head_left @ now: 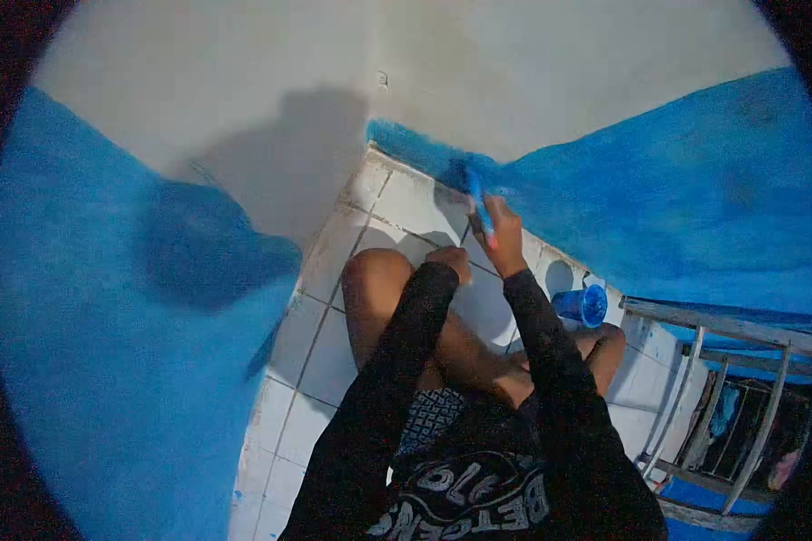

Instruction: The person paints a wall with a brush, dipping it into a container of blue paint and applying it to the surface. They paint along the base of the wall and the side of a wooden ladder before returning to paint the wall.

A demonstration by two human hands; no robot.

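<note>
My right hand [503,236] is closed around a paintbrush [476,187] with blue on it. The brush reaches the low part of the right-hand wall, where a strip of blue paint [415,149] runs along the floor edge toward the corner. My left hand [453,261] is in front of my bent knee with its fingers curled in, and I see nothing in it. Beside my right forearm, a blue-stained cup [592,306] lies or stands on the tiles near the wall; its open mouth faces me.
White floor tiles [311,361] with dark joints lie under my crossed legs. The left wall [81,316] is blue below and whitish above, with my shadow on it. A wooden ladder-like frame [731,320] is at the right, with cloth items [724,410] behind it.
</note>
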